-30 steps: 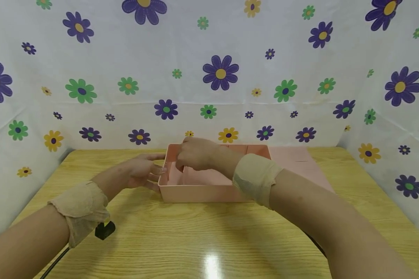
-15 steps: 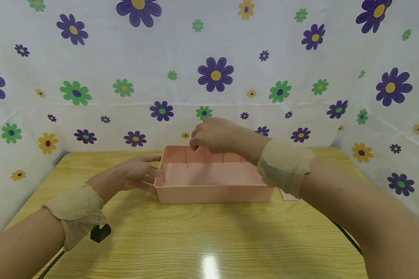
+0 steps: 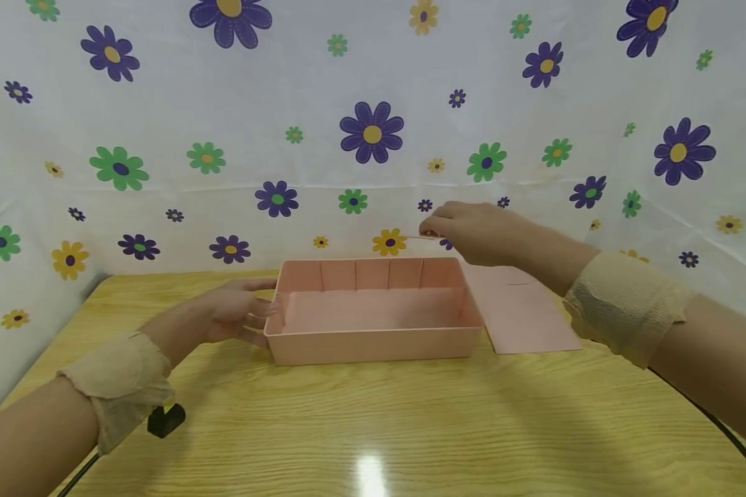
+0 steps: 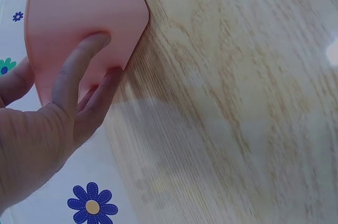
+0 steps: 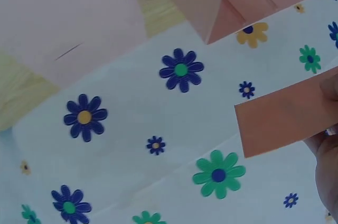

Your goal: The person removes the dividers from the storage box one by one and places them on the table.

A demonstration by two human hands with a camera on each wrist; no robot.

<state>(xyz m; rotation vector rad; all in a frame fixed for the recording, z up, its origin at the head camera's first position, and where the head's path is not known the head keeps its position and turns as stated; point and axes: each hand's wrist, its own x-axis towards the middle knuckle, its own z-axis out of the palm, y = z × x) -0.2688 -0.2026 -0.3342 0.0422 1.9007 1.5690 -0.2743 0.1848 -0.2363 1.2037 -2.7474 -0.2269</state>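
Observation:
A pink rectangular box [image 3: 373,347] with grooved inner walls stands on the table, its inside in plain view in the head view. My left hand [image 3: 230,314] rests against its left end; in the left wrist view the spread fingers [image 4: 66,84] press on the outer wall. Above the back right corner of the box, my right hand [image 3: 472,231] pinches a thin pink divider panel [image 5: 285,121]. The divider is raised off the table, edge-on in the head view and broad side showing in the right wrist view.
A flat pink sheet [image 3: 525,314] with a short slit lies right of the box on the wooden table [image 3: 323,421]. A flower-print cloth [image 3: 298,90] hangs close behind and at both sides. A cable trails from each wrist.
My right hand has risen out of the box with the divider and moved right, above the flat sheet's back end. The left hand stays against the left end of the box.

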